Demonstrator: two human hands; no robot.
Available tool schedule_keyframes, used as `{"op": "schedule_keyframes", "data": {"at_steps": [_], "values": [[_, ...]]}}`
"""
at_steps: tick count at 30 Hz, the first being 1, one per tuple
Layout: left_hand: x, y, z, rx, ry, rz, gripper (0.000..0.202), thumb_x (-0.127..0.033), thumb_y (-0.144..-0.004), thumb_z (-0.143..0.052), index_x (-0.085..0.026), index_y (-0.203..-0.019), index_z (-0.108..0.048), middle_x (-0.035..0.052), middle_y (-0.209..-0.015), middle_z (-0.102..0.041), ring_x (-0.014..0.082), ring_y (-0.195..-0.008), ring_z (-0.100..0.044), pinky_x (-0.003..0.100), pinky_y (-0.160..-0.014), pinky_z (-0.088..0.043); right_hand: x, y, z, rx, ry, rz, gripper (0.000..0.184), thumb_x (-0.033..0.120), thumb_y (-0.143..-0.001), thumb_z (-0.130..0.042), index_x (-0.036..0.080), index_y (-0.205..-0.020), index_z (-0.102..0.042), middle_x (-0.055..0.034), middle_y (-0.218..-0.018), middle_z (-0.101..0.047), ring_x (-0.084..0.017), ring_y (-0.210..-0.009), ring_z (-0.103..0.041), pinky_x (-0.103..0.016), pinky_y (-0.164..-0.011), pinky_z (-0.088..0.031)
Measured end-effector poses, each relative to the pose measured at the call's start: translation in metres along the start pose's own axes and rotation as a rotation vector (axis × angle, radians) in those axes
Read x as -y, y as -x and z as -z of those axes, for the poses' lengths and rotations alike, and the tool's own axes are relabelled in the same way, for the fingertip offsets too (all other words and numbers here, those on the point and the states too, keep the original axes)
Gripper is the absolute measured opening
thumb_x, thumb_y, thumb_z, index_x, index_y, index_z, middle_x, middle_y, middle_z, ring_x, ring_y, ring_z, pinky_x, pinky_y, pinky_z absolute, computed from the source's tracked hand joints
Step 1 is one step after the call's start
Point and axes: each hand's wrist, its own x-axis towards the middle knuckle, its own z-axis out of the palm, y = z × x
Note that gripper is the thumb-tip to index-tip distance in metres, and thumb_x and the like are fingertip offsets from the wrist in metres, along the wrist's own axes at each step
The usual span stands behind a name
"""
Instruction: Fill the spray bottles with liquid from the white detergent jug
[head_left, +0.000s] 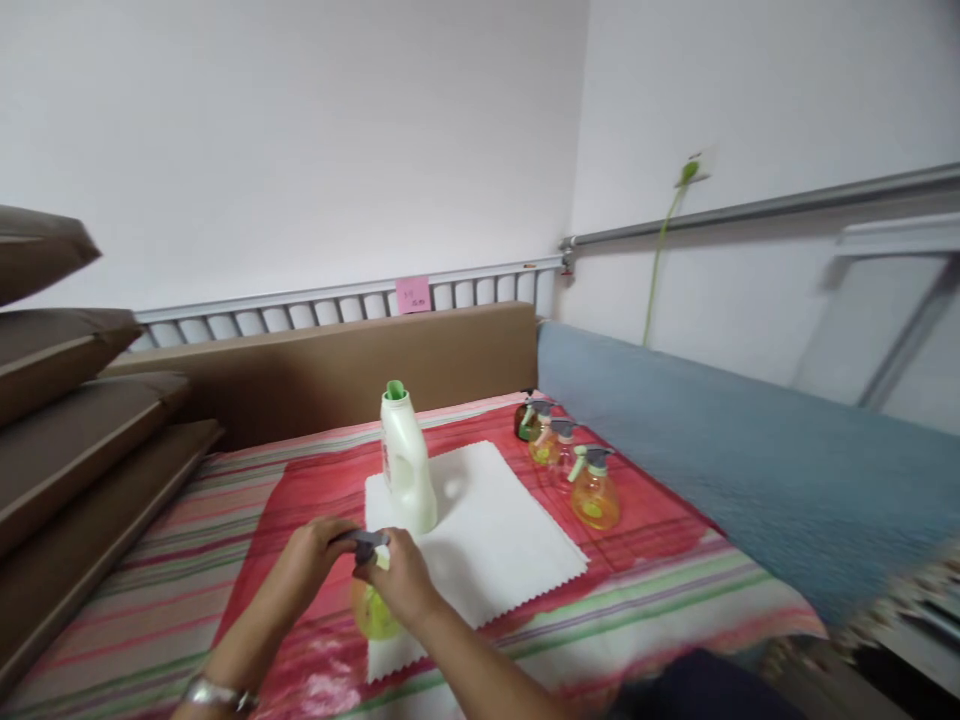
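A yellow spray bottle (375, 612) with a grey spray head (365, 543) stands at the near left edge of a white cloth. My left hand (321, 548) is closed on the left end of the spray head. My right hand (403, 580) is closed around the right side of the head and neck, hiding much of them. Just behind my hands a tall pale-green jug (409, 470) stands uncapped, its green spout showing. To the right, several more spray bottles stand in a row, the nearest one an orange-yellow spray bottle (596, 500).
The zigzag-edged white cloth (495, 540) lies on a red plastic sheet (300, 490) over a striped cover. Brown cushions (67, 470) are stacked at the left. A brown board (360, 365) closes the back, and a blue padded side (712, 440) runs along the right.
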Motion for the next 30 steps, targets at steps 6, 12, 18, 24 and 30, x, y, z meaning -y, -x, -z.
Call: {"op": "schedule_keyframes", "data": {"at_steps": [6, 12, 18, 24, 30], "values": [[0.015, -0.006, -0.008, -0.031, 0.031, -0.019, 0.016, -0.03, -0.071, -0.056, -0.025, -0.077, -0.071, -0.0003, -0.078, -0.074, 0.021, -0.077, -0.067, 0.026, -0.073, -0.049, 0.005, -0.003, 0.002, 0.087, 0.024, 0.085, 0.013, 0.023, -0.067, -0.072, 0.022, -0.08, -0.071, 0.0034, -0.078, -0.069, -0.015, -0.074, -0.062, -0.022, -0.068, -0.043], [0.016, -0.004, -0.014, -0.032, -0.003, -0.022, 0.018, -0.029, -0.074, -0.054, -0.024, -0.078, -0.071, 0.0021, -0.079, -0.073, 0.0209, -0.077, -0.066, 0.027, -0.074, -0.048, 0.003, 0.004, -0.005, -0.023, 0.116, 0.068, 0.017, 0.024, -0.067, -0.072, 0.02, -0.083, -0.069, -0.0043, -0.087, -0.066, -0.022, -0.088, -0.058, -0.03, -0.078, -0.04], [0.013, -0.003, -0.013, -0.016, -0.012, -0.023, 0.018, -0.025, -0.074, -0.054, -0.022, -0.079, -0.071, 0.0033, -0.077, -0.071, 0.0217, -0.077, -0.064, 0.029, -0.074, -0.047, 0.002, 0.009, -0.009, -0.081, 0.112, 0.057, 0.023, 0.021, -0.068, -0.07, 0.019, -0.09, -0.067, -0.0079, -0.091, -0.066, -0.026, -0.09, -0.058, -0.034, -0.08, -0.042], [0.001, 0.006, -0.017, -0.172, 0.135, 0.013, 0.02, -0.022, -0.071, -0.061, -0.019, -0.089, -0.069, 0.0086, -0.09, -0.07, 0.026, -0.09, -0.061, 0.038, -0.086, -0.044, 0.0, 0.01, -0.008, 0.0, 0.03, 0.058, 0.031, 0.019, -0.062, -0.071, 0.019, -0.092, -0.066, -0.0061, -0.089, -0.068, -0.026, -0.086, -0.062, -0.036, -0.08, -0.045], [0.01, 0.041, -0.035, -0.598, 0.528, 0.209, 0.058, -0.034, -0.071, -0.066, -0.019, -0.123, -0.048, 0.0126, -0.136, -0.043, 0.026, -0.128, -0.036, 0.041, -0.108, -0.024, 0.004, -0.004, 0.013, 0.099, -0.116, -0.034, 0.025, 0.034, -0.068, -0.061, 0.017, -0.087, -0.064, -0.0087, -0.083, -0.069, -0.03, -0.082, -0.062, -0.043, -0.079, -0.045]]}}
